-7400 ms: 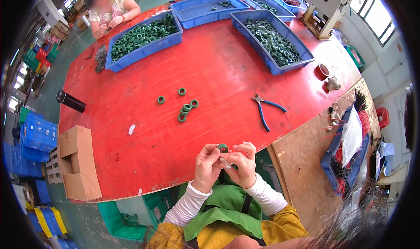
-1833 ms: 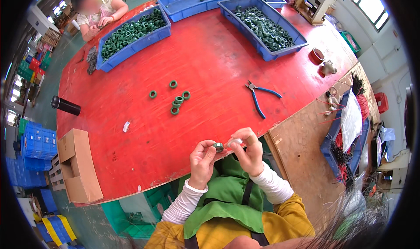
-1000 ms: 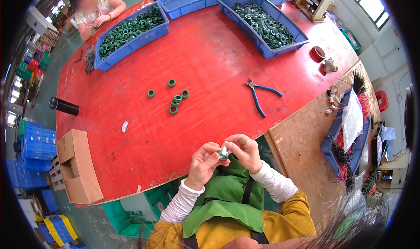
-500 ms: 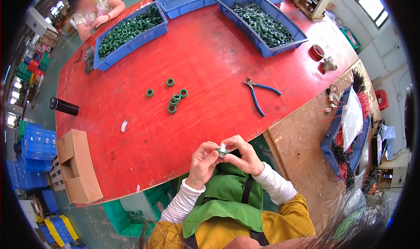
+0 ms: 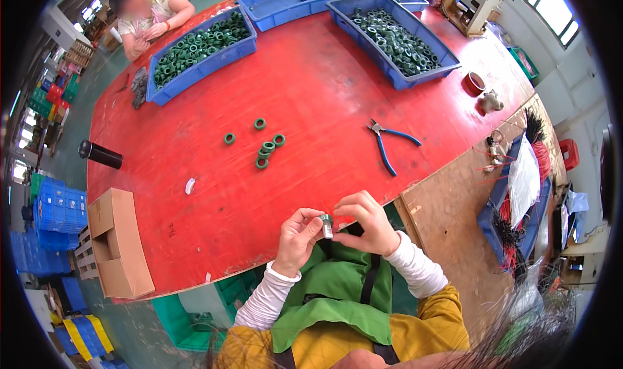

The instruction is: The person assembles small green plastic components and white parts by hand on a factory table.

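Just above the front edge of the table, my left hand pinches a green ring between thumb and fingers. A short white strip shows at the ring and points down toward me. My right hand is close beside it with thumb and fingers apart; whether its thumb tip touches the strip is hard to tell. Farther out on the red table lie several loose green rings, some leaning against each other. Cutting pliers with blue handles rest to their right, jaws parted.
Blue trays of green rings stand at the far left and far right. A black bottle, an open cardboard box and a white scrap are at left. Red tape lies right. Another person sits across the far left corner.
My right fingers have come off the ring and opened. The white strip, which stuck upward, now points down toward me. My left hand keeps its hold. The whole view has shifted slightly.
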Available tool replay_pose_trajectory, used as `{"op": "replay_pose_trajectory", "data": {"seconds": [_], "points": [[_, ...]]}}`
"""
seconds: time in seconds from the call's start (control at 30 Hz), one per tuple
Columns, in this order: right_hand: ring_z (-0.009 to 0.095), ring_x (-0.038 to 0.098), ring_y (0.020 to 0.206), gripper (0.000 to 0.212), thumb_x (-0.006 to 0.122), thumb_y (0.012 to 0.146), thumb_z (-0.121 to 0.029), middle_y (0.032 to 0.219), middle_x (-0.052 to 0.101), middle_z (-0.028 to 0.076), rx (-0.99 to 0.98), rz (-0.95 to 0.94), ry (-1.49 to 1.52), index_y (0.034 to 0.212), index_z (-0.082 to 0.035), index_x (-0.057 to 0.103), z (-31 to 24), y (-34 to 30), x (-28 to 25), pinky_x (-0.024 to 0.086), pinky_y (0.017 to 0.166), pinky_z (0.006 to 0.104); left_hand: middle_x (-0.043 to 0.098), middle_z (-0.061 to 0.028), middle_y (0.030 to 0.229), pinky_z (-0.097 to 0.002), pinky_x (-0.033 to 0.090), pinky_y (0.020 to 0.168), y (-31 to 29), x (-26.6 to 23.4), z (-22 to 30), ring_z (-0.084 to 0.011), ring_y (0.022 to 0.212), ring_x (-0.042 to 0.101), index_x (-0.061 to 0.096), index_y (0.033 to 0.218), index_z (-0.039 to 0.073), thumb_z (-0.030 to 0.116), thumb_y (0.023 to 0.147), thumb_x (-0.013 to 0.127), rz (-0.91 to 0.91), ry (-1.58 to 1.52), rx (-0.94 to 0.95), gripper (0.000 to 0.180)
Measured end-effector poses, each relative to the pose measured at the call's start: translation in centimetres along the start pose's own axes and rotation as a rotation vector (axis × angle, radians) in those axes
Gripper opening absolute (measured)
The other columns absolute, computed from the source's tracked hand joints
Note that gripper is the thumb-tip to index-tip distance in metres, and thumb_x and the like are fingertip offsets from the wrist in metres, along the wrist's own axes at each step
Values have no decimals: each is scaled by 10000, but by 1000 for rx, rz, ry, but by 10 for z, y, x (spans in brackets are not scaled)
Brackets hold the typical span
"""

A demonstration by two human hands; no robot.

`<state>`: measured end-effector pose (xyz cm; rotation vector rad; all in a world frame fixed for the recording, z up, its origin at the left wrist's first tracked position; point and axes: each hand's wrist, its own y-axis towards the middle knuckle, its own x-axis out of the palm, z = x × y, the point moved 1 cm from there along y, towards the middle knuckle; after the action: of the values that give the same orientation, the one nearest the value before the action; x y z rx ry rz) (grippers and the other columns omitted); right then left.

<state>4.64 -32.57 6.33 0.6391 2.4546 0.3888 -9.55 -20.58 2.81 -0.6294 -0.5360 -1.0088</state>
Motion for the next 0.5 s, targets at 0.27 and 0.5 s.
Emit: {"op": "replay_pose_trajectory", "data": {"seconds": [0.27, 0.5], "points": [[232, 597, 838, 313, 791, 636, -126, 925, 640, 42, -361, 237, -381, 889, -92, 612, -7, -7, 27, 467, 772, 401, 645, -99, 945, -325, 564, 747, 1, 0, -13, -183, 819, 649, 558, 1014, 7, 127, 933, 570, 113, -106, 75, 145], [286, 636, 955, 321, 697, 758, -32, 902, 663, 44, -173, 289, -161, 1000, -64, 489, -3, -2, 20, 412, 941, 503, 648, -93, 951, -325, 565, 738, 10, 0, -13, -177, 819, 648, 556, 994, 19, 138, 925, 584, 198, -195, 41, 140]]}}
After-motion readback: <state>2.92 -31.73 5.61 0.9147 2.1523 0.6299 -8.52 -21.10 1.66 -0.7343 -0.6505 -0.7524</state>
